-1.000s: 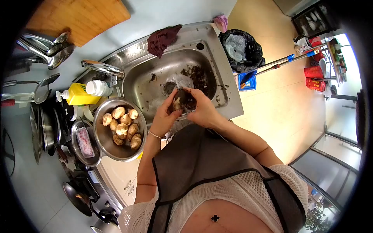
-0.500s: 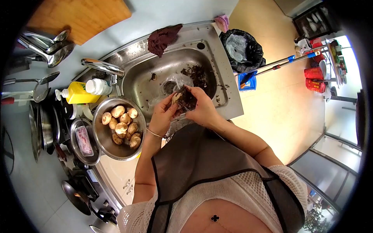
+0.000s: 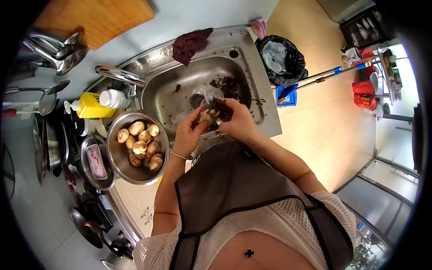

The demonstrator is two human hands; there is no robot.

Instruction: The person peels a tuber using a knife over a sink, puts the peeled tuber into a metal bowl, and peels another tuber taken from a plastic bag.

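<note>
Over the near side of the sink, my left hand (image 3: 188,136) is closed around a pale, knobbly lump (image 3: 208,117), its rough, clustered side now facing up. Close beside it, my right hand (image 3: 240,123) is closed with its fingers bent; a small shiny tool (image 3: 219,121) shows at the thumb, mostly hidden. Dark soil or peelings lie by the right fingers. Beyond the hands, a clear plastic bag (image 3: 208,93) rests in the steel sink (image 3: 162,85). To the left, a steel bowl (image 3: 128,173) holds several round, pale brown mushroom-like or potato-like pieces (image 3: 140,147).
Dark scraps (image 3: 229,85) litter the sink's right side. A maroon cloth (image 3: 189,47) hangs over the back rim below the faucet's (image 3: 118,75) right. A yellow bottle (image 3: 92,105) and a smaller bowl with a wrapped pack (image 3: 96,162) stand left. A black-lined bin (image 3: 292,67) is right.
The lump has been turned in my left hand, so its knobbly, lighter side shows. My right fingers have shifted slightly around it. The bowl's contents look unchanged.
</note>
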